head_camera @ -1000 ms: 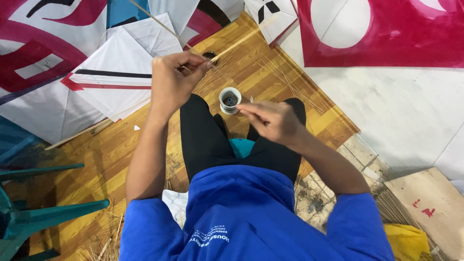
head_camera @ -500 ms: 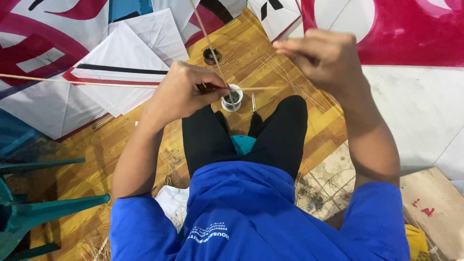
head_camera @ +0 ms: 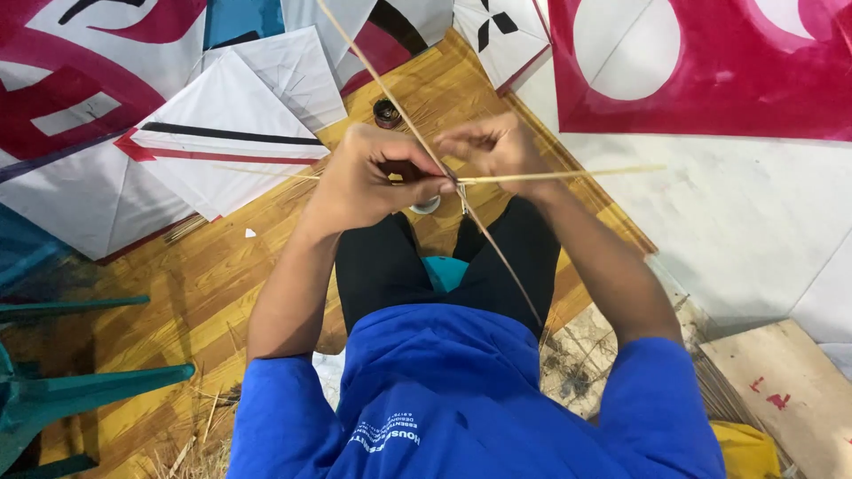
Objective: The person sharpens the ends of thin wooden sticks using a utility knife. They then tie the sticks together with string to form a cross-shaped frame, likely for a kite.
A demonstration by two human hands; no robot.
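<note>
Left hand [head_camera: 364, 182] was pinched on the crossing of two thin bamboo sticks [head_camera: 461, 182] | right hand [head_camera: 497, 146] was pinched just right of it | one stick lay left-right, the other near-far, above the wooden floor [head_camera: 177, 293].

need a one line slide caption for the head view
Left hand and right hand pinch two crossed thin sticks above the lap, paper kites spread on the floor.

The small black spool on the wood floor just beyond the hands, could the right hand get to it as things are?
Probably not at once: the right hand is pinching at the crossed sticks alongside the left hand. The black spool lies uncovered on the floor, so a freed hand likely could.
</note>
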